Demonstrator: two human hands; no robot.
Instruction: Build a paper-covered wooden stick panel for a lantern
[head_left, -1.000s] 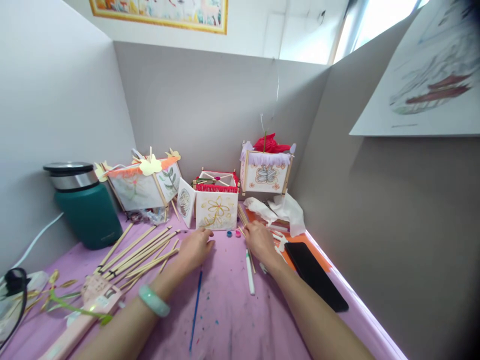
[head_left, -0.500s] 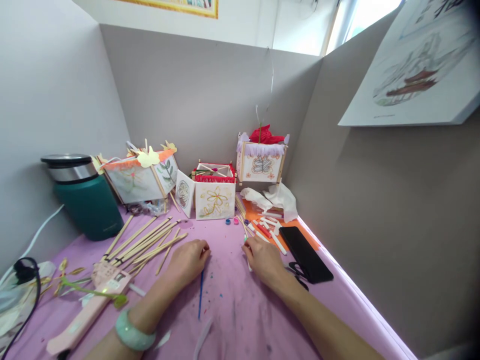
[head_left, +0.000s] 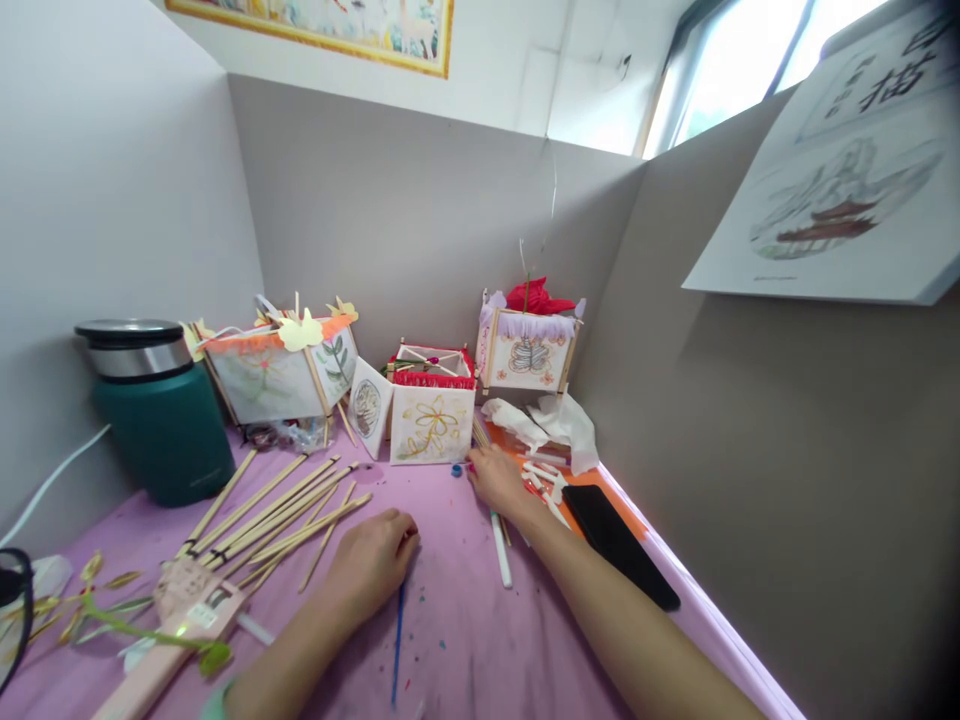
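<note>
My right hand (head_left: 499, 482) reaches toward the middle of the table, its fingertips closed at a small pink cap (head_left: 472, 468) that mostly hides behind them. Left of it lies a small blue cap (head_left: 456, 470). Under my right wrist and toward me is a white marker pen (head_left: 501, 555). My left hand (head_left: 379, 562) rests on the cloth with curled fingers; whatever they may hold is hidden. A thin blue stick (head_left: 398, 640) runs toward me from just below those fingers.
Wooden sticks (head_left: 292, 510), a pink glue gun (head_left: 172, 640) and a green bottle (head_left: 165, 430) are on the left. Painted paper lanterns (head_left: 433, 425) stand at the back. To the right lie a black phone (head_left: 619, 540) and white tissue (head_left: 574, 430). Grey partitions (head_left: 420, 200) surround the table.
My right hand has moved forward and slightly left, from beside the markers to the pink cap. My left hand stays about where it was on the cloth. The view has tilted up a little.
</note>
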